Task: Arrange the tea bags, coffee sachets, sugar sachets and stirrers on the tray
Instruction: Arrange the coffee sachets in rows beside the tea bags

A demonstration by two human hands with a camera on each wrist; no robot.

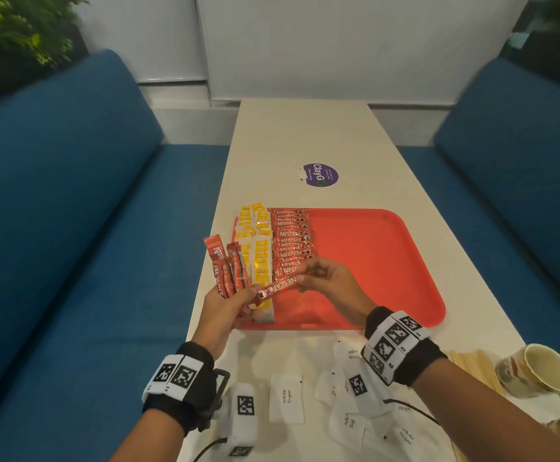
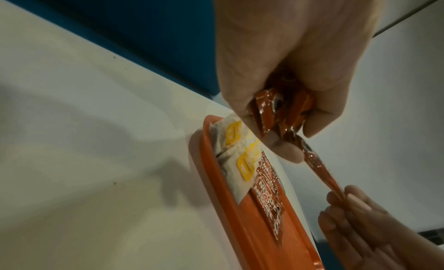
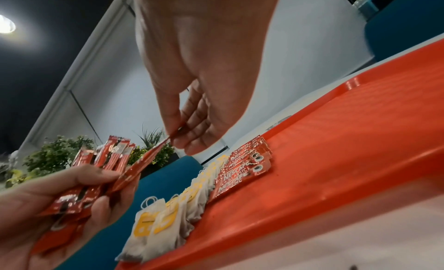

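Observation:
A red tray (image 1: 378, 258) lies on the white table. Along its left side run a row of tea bags (image 1: 258, 248) with yellow tags and, beside them, a row of red coffee sachets (image 1: 292, 241). My left hand (image 1: 228, 301) grips a fanned bunch of red coffee sachets (image 1: 228, 268) at the tray's near left corner. My right hand (image 1: 318, 278) pinches one end of a single coffee sachet (image 1: 277, 288), whose other end still sits under my left thumb. White sugar sachets (image 1: 287, 400) lie on the table in front of the tray. Wooden stirrers (image 1: 472, 365) lie at the right.
Two paper cups (image 1: 538, 370) stand at the near right edge by the stirrers. A purple round sticker (image 1: 320, 175) marks the table beyond the tray. Blue sofas (image 1: 72, 211) flank the table on both sides. The right part of the tray holds nothing.

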